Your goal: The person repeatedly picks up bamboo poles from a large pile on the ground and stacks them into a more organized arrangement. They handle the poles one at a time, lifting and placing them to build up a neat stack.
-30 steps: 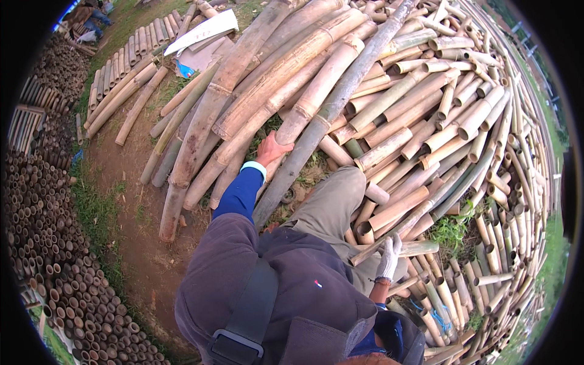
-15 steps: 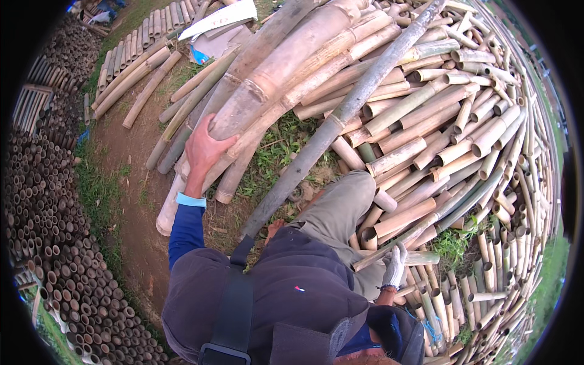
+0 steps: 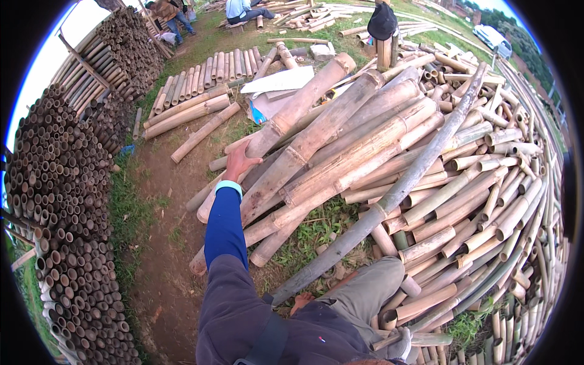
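Note:
My left hand (image 3: 239, 163), bare and with a light blue cuff at the wrist, grips a thick bamboo pole (image 3: 297, 109) at the left edge of a slanting pile. Its thumb lies across the pole's upper side and the fingers wrap the far side. Beside it, to the right, lies another thick bamboo pole (image 3: 304, 149), and a split-edged bamboo pole (image 3: 359, 152) further over. My right hand (image 3: 399, 345), in a grey-white glove, is low at the lower edge, beside a thin bamboo length (image 3: 432, 339). Its fingers are too blurred to read.
A long grey pole (image 3: 377, 213) slants between my legs and the pile. Many cut bamboo tubes (image 3: 462, 201) heap up on the right. Stacked tubes (image 3: 67, 201) form a wall at left. A seated person (image 3: 240, 9) is at the back; a dark cap (image 3: 382, 23) tops a post.
My view has tilted up, bringing people and the post into sight. My left hand has shifted from one thick pole to the leftmost one. The two poles now lie more apart.

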Motion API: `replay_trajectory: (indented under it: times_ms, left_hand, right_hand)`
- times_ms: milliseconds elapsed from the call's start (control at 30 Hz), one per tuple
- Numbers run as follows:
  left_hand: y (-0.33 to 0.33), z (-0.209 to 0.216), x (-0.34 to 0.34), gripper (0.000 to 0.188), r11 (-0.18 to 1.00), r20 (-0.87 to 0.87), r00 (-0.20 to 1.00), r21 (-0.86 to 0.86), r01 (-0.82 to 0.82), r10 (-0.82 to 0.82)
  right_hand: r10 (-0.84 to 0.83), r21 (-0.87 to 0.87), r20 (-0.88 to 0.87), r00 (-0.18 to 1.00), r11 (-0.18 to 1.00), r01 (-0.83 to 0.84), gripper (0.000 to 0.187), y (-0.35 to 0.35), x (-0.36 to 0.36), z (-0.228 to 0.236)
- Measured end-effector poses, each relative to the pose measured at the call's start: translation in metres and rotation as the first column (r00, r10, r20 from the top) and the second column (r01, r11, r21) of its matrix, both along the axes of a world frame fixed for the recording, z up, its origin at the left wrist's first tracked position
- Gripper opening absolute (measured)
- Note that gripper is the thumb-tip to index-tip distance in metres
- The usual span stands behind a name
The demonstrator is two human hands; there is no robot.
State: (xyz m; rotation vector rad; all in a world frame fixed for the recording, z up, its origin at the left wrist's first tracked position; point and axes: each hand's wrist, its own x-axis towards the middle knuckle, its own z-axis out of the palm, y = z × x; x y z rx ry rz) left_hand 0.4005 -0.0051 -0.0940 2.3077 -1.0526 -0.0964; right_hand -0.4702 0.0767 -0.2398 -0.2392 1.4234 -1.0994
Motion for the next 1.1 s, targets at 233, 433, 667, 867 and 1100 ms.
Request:
replay_trajectory:
  times_ms: [233, 433, 667, 867, 1100]
  left_hand:
    - [0.008, -0.081, 0.068, 0.114, 0.968, -0.083, 0.987, 0.223, -0.118, 0.14]
    - [-0.005, -0.099, 0.096, 0.114, 0.96, 0.095, 0.979, 0.203, -0.195, 0.179]
    - [0.005, -0.115, 0.145, 0.102, 0.972, -0.317, 0.947, 0.204, 0.12, -0.05]
    - [0.002, -0.118, 0.135, 0.082, 0.961, 0.04, 0.997, 0.272, 0.052, -0.065]
    - [0.052, -0.1, 0.122, 0.077, 0.837, 0.139, 0.976, 0.503, -0.216, 0.168]
  right_hand:
    - [-0.048, -0.027, -0.144, 0.988, 0.999, 0.044, 0.023, 0.002, 0.022, 0.053]
    - [-0.145, -0.129, -0.126, 0.981, 0.983, 0.129, 0.033, 0.012, 0.02, 0.095]
    - [-0.044, -0.01, -0.335, 0.941, 0.999, 0.043, 0.026, 0.015, -0.006, 0.186]
    - [0.014, 0.042, -0.566, 0.825, 0.999, 0.011, 0.043, 0.086, -0.031, 0.2]
    - [0.03, 0.061, -0.524, 0.851, 0.998, 0.002, 0.054, 0.106, -0.039, 0.172]
